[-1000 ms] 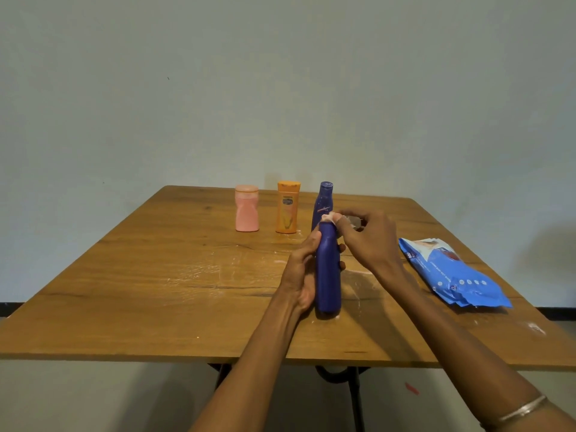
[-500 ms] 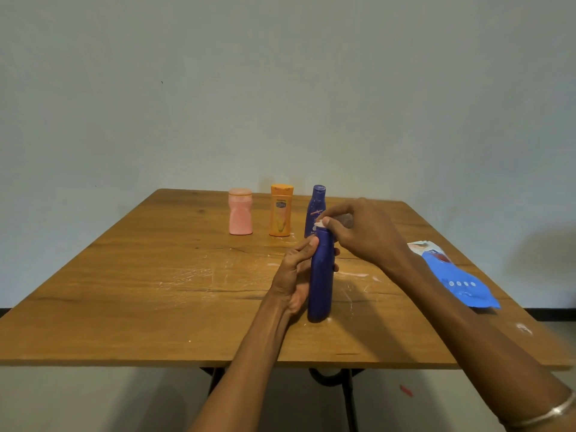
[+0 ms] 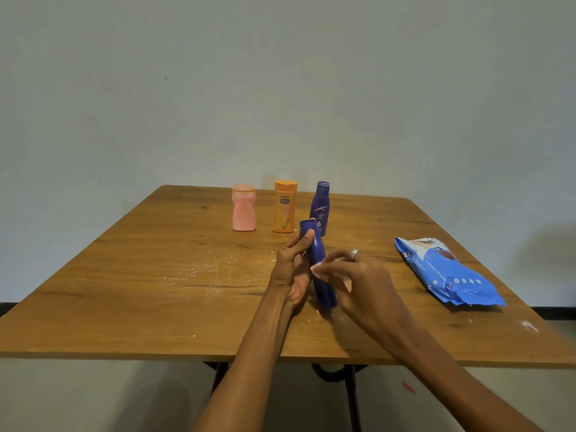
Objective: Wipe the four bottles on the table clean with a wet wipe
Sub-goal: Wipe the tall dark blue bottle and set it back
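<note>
Blue plastic dominates: two blue bottles, one pink bottle [image 3: 244, 207], one orange bottle [image 3: 284, 207], four in all. Three stand in a row at the tabletop's [image 3: 140, 275] far side, the far blue bottle [image 3: 320, 207] rightmost. Nearer, the left hand [image 3: 291, 269] grips the tilted blue bottle [image 3: 319, 263] (base on the wood), thumb near its top. The right hand [image 3: 358, 282] pinches a white wet wipe [image 3: 316, 269] against its side. One blue wipes pack [image 3: 448, 272] lies to the right.

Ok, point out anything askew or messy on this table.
The tall dark blue plastic bottle leans, held by the left hand while the right hand wipes it. Whitish smears streak the wooden table.
</note>
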`<state>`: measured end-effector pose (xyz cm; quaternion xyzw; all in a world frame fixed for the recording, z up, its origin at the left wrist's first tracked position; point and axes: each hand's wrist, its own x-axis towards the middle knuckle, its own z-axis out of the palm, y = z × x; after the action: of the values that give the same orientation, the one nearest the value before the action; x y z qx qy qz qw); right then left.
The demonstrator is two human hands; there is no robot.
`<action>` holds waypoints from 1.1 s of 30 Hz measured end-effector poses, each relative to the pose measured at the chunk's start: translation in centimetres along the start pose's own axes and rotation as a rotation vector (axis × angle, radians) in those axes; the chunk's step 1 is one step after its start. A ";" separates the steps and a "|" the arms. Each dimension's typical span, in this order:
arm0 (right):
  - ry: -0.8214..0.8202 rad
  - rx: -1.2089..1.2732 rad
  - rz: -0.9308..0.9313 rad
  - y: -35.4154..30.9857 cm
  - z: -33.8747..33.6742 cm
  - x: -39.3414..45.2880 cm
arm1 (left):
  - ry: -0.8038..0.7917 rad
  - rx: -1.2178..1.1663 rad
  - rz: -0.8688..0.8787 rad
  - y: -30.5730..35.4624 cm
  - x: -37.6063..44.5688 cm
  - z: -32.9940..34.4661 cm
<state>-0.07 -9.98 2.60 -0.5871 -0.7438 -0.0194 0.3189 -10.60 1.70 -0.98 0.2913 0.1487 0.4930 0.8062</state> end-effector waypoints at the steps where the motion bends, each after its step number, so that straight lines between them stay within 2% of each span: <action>1: -0.014 -0.018 0.007 0.0 0.2 -0.9 | 0.029 0.034 0.005 -0.1 0.1 0.0; 4: -0.024 -0.049 0.046 0.6 0.8 -2.6 | 0.071 0.164 0.012 -0.4 0.4 0.1; 8: 0.046 0.014 0.106 1.3 1.3 -2.2 | 0.068 0.257 0.026 -0.7 0.7 0.2; 14: 0.246 0.097 0.154 1.7 2.2 0.8 | -0.012 0.127 -0.020 -0.7 0.9 -0.3; 20: 0.212 0.175 0.229 2.0 2.5 -1.9 | 0.021 0.108 -0.047 -0.9 1.2 -0.6; 25: 0.166 0.150 0.368 2.6 3.6 -4.6 | 0.071 0.144 -0.051 -1.1 1.4 -0.5; 33: 0.342 0.192 0.456 0.7 5.3 -3.8 | 0.157 0.056 -0.092 -1.1 1.8 -1.4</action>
<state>-1.40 -10.88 -3.71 -0.6944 -0.5266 0.0245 0.4899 -9.75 3.35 -2.63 0.2669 0.2385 0.4725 0.8053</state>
